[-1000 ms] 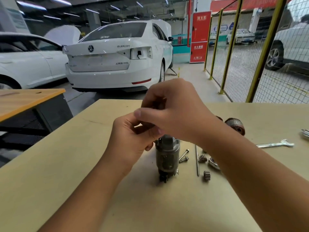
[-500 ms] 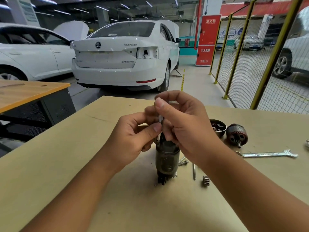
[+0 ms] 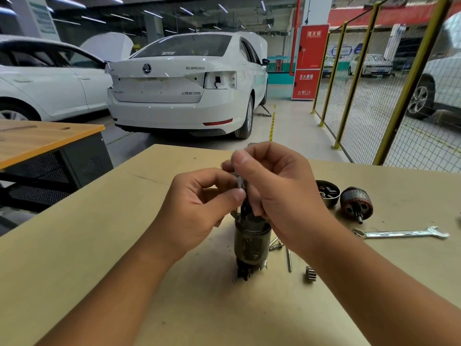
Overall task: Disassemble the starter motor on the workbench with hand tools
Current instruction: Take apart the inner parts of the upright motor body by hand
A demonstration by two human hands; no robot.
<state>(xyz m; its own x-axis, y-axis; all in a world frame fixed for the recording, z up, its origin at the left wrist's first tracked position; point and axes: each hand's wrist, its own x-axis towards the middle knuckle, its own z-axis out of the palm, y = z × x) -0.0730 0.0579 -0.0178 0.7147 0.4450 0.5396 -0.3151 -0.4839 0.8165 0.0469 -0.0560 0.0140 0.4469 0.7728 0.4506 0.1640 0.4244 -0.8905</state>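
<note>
Two hands meeting above one starter motor body (image 3: 252,242), standing upright near the middle of the workbench (image 3: 74,258). Left hand (image 3: 197,211) with thumb and forefinger curled, pinching a thin silver shaft (image 3: 240,182) that rises from the motor's top. Right hand (image 3: 277,193) curled round the same shaft from the other side, fingers reaching down to the motor's upper end; exact contact there hidden.

One armature (image 3: 356,204) and one dark end cap (image 3: 327,192) side by side toward the far right edge, touching or nearly so. One open-ended spanner (image 3: 401,233) lying flat just nearer than the armature. Two bolts (image 3: 275,244) just right of the motor, one long through-bolt (image 3: 288,259) beside them, one small pinion gear (image 3: 310,273) nearer still.

Bare board across the whole left half and along the near edge.

Beyond the far edge, one white saloon (image 3: 179,96) lettered "SUPERB", smaller badge lettering below it too blurred to read. A second white car (image 3: 45,81) at left. One red cabinet (image 3: 309,63) marked "消火栓", with "火警119" at its foot. Yellow mesh fence (image 3: 399,83) at right.
</note>
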